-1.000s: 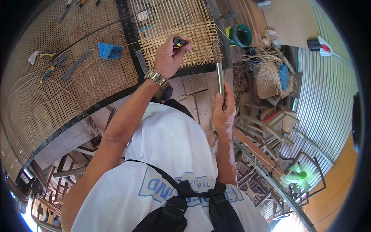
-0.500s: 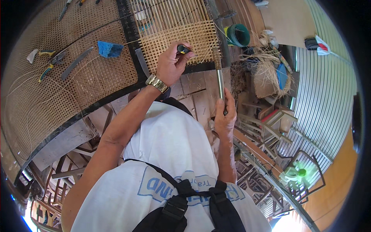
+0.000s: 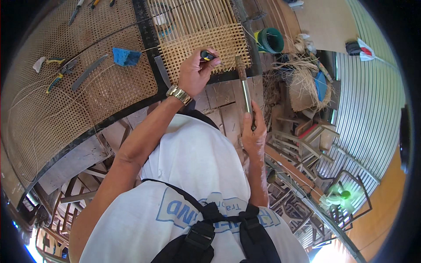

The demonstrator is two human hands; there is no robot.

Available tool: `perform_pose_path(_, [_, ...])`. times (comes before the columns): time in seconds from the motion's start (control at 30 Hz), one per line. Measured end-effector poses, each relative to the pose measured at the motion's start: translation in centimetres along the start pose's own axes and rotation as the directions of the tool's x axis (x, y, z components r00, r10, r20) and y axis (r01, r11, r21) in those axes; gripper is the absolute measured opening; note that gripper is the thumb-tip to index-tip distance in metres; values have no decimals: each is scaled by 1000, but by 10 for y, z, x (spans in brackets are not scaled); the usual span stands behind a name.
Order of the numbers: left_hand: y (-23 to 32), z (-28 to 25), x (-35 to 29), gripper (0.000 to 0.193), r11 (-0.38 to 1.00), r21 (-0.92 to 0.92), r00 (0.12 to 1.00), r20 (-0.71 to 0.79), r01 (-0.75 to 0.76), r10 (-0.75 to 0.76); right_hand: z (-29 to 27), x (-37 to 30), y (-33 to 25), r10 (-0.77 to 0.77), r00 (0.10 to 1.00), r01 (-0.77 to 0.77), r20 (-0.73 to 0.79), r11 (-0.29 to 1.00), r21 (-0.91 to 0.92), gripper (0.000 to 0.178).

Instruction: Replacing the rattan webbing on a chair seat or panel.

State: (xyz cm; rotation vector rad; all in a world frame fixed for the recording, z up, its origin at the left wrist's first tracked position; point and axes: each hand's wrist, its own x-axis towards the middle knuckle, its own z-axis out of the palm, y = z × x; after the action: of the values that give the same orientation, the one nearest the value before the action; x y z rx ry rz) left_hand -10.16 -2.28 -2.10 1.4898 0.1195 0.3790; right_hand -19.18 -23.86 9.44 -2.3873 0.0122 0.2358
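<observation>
We log left hand [image 3: 195,73] clamped on black-yellow handle [image 3: 207,55] over cane weave [image 3: 228,39]; right hand [image 3: 254,133] gripping metal-shafted tool [image 3: 245,94]; hands apart; tool just tipped leftward, nearer the handle; paired use, we judge.

My left hand [image 3: 195,74] grips a black-and-yellow handle [image 3: 207,55] over the cane weave [image 3: 175,48]. My right hand [image 3: 254,133] grips a metal-shafted tool [image 3: 246,94]. Left: blue block [image 3: 126,56], curved blade [image 3: 89,72], pliers [image 3: 67,69]. Right: green bucket [image 3: 261,39].
</observation>
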Motion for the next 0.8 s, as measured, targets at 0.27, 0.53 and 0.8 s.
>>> perform_pose_path(0.27, [-4,-3,-11,28,998,-58,999,4,39,-39,0,-15,14,43,995,-39,94,998,-41,45])
perform_pose_path(0.53, [1,-10,-23,28,993,5,985,-127,118,-116,-54,-13,1,92,928,-67,361,994,-81,42])
perform_pose_path(0.8, [-3,-8,-27,25,994,-46,961,-255,102,-111,-69,63,-8,-90,736,248,671,958,-144,41])
